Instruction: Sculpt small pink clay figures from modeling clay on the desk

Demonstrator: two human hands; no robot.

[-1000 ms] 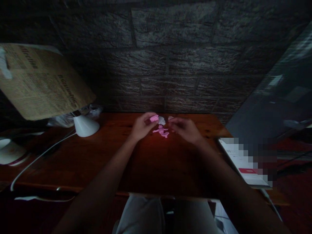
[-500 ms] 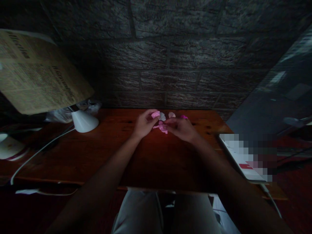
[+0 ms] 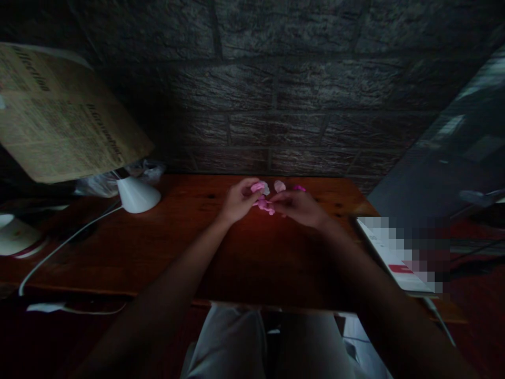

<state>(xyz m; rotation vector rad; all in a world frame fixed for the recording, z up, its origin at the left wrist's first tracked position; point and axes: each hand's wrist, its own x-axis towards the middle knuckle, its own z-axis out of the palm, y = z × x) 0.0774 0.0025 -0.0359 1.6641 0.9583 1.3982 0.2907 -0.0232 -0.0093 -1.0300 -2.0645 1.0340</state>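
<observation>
My left hand (image 3: 238, 202) pinches a lump of pink modelling clay (image 3: 258, 186) between thumb and fingers. Below it a small pink clay figure (image 3: 263, 204) with thin limbs lies on the table; part of it is hidden by my hands. The fingertips of my right hand (image 3: 299, 207) are pressed together at the figure's right side. What they hold, if anything, is too small to make out. Behind the figure is a white lump (image 3: 266, 189). A pale pink lump (image 3: 280, 186) and a magenta piece (image 3: 299, 188) lie beyond my right hand.
A lamp with a white base (image 3: 138, 196) and a newsprint shade (image 3: 67, 116) stands at the left, its cord trailing forward. A white cup (image 3: 16, 237) is farther left. At the right lies a partly pixelated laptop or tablet (image 3: 389, 258). A stone-block wall (image 3: 252, 89) closes the back.
My right hand has moved left from beside the pale pink lump to the figure, uncovering the magenta piece. My left hand keeps the pink lump. The view has tilted slightly down.
</observation>
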